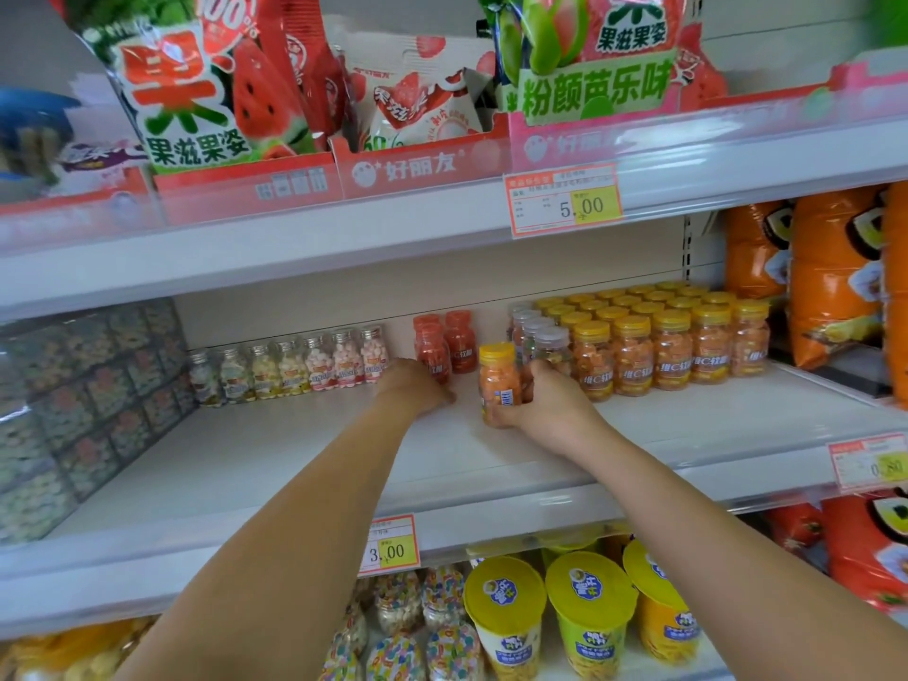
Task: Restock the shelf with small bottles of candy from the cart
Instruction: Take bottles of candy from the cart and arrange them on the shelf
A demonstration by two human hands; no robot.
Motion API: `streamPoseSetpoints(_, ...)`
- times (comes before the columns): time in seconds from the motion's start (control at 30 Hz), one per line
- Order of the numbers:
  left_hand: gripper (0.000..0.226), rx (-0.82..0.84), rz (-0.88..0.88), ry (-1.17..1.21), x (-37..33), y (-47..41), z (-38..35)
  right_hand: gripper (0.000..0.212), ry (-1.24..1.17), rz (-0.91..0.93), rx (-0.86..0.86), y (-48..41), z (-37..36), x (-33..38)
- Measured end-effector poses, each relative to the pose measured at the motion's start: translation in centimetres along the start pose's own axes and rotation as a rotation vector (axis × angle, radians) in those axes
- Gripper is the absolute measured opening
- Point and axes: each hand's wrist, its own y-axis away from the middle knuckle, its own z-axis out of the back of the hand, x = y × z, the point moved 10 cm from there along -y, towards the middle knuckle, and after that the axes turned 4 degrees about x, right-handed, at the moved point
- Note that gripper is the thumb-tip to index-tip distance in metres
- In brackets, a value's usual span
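At centre frame the right hand (550, 407) has its fingers (528, 380) curled tight round a bottle (497, 380). It is a clear plastic cylinder with a yellow ribbed cap and orange candy inside, held upright at the middle of the smooth white shelf (295, 459). Just left, the left hand (417, 388) lies knuckles-up beside two red bottles (439, 346); its fingers are hidden, so their grip cannot be told. Rows of matching yellow-capped bottles (673, 336) stand right of centre, and a line of silver-capped bottles (295, 368) stands left of centre.

The top price tag (564, 201) says 5.00. The lower price tag (390, 548) says 3.00. The red box (410, 167) says 好丽友.
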Motion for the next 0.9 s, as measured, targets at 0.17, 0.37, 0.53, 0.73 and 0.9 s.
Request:
streamPoseSetpoints(0.17,0.020,0.253,-0.252,0.253,-2.9,5.5,-1.6,0.059,-0.038,0.005,0.078,0.5,-0.4,0.5)
streamPoseSetpoints(0.37,0.042,0.352,-0.375,0.530,-3.4,9.6,-2.4,0.066,0.027,0.102,-0.087,2.3,2.8,2.1)
streamPoseSetpoints(0.53,0.024,0.316,-0.448,0.368,-4.6,10.4,-3.0,0.041,0.154,0.044,-0.046,3.7,7.3,0.1)
streamPoseSetpoints(0.73,0.033,0.271,-0.514,0.328,-9.0,11.0,-4.7,0.057,0.158,-0.085,-0.108,4.3,12.8,-5.9)
streamPoseSetpoints(0.9,0.035,0.159,-0.527,0.290,-11.7,10.8,-5.7,0.073,0.179,-0.075,-0.226,4.4,13.0,-7.4)
